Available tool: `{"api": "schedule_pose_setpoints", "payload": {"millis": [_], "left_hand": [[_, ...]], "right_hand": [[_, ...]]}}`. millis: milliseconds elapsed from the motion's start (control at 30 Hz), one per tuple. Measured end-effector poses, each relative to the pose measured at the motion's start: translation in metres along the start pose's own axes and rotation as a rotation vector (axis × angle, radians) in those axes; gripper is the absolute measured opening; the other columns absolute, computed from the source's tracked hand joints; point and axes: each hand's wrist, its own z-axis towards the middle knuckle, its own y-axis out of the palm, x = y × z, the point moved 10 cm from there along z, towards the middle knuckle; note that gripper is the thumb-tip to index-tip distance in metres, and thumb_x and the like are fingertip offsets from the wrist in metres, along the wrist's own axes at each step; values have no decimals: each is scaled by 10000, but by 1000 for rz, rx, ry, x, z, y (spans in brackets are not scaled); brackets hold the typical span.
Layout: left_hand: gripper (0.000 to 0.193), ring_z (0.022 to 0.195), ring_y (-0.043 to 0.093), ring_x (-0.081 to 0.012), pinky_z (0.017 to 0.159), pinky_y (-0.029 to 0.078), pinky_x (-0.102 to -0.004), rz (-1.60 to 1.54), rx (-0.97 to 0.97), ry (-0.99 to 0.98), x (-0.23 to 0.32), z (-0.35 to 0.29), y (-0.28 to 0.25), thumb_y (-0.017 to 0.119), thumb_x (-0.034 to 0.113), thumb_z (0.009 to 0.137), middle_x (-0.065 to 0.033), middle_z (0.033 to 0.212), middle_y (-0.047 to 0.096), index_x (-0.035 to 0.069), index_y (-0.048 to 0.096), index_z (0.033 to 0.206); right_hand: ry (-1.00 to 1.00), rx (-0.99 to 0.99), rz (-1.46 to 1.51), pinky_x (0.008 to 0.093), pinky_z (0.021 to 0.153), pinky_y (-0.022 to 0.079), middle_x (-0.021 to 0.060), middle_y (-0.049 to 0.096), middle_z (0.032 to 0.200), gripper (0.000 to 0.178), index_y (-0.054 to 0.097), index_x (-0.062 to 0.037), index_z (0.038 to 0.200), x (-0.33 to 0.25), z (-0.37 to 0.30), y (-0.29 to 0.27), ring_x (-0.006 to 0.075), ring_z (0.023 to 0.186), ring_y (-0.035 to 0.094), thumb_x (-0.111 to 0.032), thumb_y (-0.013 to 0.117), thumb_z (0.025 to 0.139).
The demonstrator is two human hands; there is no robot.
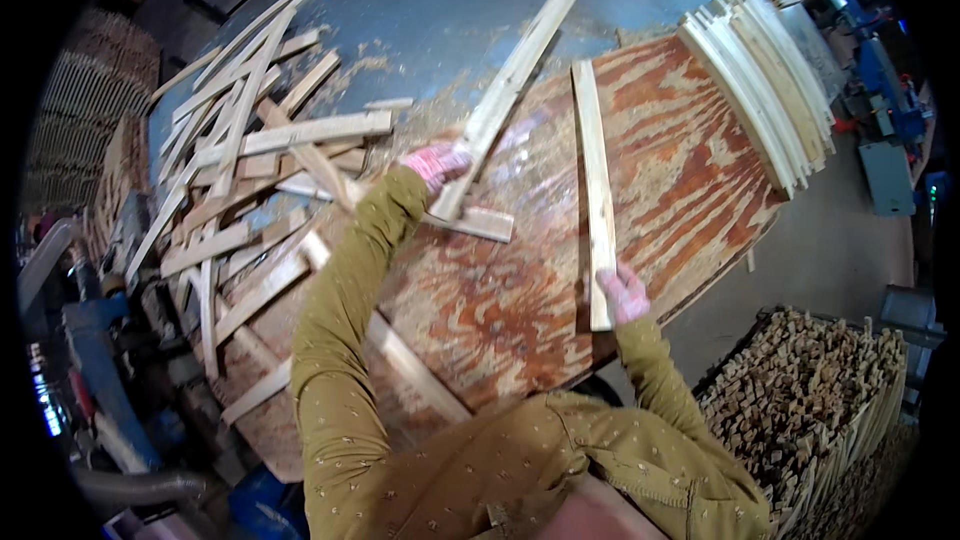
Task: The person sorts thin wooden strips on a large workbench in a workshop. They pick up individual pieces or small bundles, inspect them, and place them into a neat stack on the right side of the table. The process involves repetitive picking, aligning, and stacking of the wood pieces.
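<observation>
My left hand [437, 165], in a pink-and-white glove, grips a pale wooden slat [515, 70] near its lower end. That slat slants up and to the right, and its lower end lies over a short wooden piece [484, 223]. In a similar glove, my right hand [625, 293] is closed on the near end of a second wooden slat [592, 170]. This one points away from me over the worn plywood tabletop [510, 300]. Some fingertips of both hands are hidden.
A jumbled pile of wooden slats [290, 135] covers the table's left side. Slats stand in a neat row [755, 90] at the far right edge. A dense stack of wood pieces [805, 370] stands at lower right. Blue machinery [110, 370] flanks the table's left.
</observation>
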Motion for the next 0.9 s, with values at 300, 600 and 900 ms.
{"api": "schedule_pose_setpoints", "payload": {"millis": [300, 600, 900], "left_hand": [[551, 510, 558, -240, 491, 518, -425, -860, 267, -203, -99, -60, 208, 637, 558, 845, -81, 732, 602, 33, 602, 1010], [529, 949, 624, -206, 820, 509, -317, -250, 262, -62, -120, -66, 271, 685, 171, 851, -112, 1127, 629, -36, 493, 1298], [424, 952, 620, -394, 840, 500, -454, 564, 711, 9, -102, -155, 242, 648, 293, 843, -213, 1097, 593, 52, 540, 1175]], "right_hand": [[10, -13, 62, 249, 760, 508, 49, 651, 1054, 390, 533, 21, 1281, 10, 19, 1, 108, 853, 611, -98, 607, 917], [34, -32, -145, 279, 946, 441, 105, 581, 1268, 490, 432, 11, 1389, 14, -24, -18, 145, 1102, 542, -126, 577, 941], [-196, 316, -1148, 494, 801, 502, 251, 648, 992, 499, 501, -132, 1329, -21, -39, -73, 422, 924, 623, -331, 600, 882]]}}
